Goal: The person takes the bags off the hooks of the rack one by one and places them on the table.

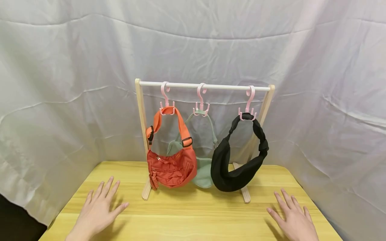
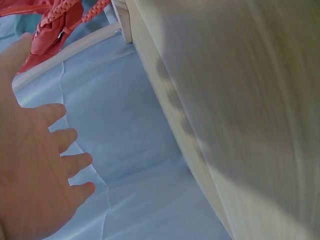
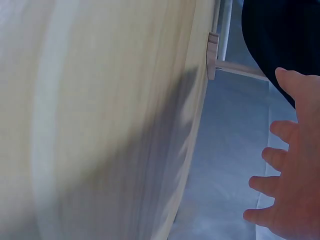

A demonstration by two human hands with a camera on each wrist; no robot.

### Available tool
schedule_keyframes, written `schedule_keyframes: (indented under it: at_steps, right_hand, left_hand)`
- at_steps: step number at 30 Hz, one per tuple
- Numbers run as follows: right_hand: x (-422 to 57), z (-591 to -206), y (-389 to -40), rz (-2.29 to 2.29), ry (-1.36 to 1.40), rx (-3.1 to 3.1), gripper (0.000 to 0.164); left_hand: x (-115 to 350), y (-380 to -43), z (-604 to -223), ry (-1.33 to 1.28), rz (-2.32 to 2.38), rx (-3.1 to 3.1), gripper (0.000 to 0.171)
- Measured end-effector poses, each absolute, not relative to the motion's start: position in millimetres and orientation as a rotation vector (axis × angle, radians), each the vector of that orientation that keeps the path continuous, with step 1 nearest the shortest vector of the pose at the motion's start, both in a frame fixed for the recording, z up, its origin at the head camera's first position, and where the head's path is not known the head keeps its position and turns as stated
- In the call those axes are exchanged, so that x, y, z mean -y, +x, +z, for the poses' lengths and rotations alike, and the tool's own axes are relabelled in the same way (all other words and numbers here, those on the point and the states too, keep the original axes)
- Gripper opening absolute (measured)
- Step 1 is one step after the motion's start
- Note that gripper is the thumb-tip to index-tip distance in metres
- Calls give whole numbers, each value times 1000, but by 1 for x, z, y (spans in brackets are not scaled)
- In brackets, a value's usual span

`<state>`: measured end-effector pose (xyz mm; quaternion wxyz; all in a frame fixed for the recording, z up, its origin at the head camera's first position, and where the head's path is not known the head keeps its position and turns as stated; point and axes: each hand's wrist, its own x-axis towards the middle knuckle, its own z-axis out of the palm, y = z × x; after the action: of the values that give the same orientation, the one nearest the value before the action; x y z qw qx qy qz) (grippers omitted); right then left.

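Note:
My left hand (image 1: 98,211) hovers over the table's left side, fingers spread, holding nothing. On the right side my right hand (image 1: 294,216) is also spread above the wood with nothing in it. Between and beyond them a red bag (image 1: 172,169) with an orange strap hangs from a pink hook (image 1: 165,97), a braided charm dangling at its left. A black bag (image 1: 233,175) with a knotted strap hangs from the right pink hook (image 1: 249,98). Behind these, a pale green bag (image 1: 203,172) hangs from the middle hook (image 1: 200,97), partly hidden by the red bag.
The rack has a white rail (image 1: 223,86) and wooden legs (image 1: 140,113) with feet on the yellow wooden table (image 1: 193,224). Grey-white curtain cloth (image 1: 193,43) surrounds the table at the back and both sides. A dark patch (image 1: 18,221) lies at the lower left.

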<state>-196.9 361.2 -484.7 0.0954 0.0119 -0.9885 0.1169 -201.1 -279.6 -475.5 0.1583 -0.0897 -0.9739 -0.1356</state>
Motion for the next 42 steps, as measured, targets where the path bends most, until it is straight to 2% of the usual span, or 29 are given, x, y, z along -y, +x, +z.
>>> schedule_keyframes:
  at_steps: [17,26,33,42]
  right_hand:
    - [-356,-481,-193,405,53,2881,87]
    - [-350,-480,-190,441,95,2708,75]
    - [-341,-470,-188,590,21,2639,69]
    - [-329,-455,-188,744,64,2470,57]
  left_hand:
    - [277,-197,-471,-271,-415,2715,91]
    - [273,-196,-468,-289,-435,2592,91]
    - [269,-198,-464,-303,-437,2526,90]
    - [264,-202,-456,-320,-468,2444,88]
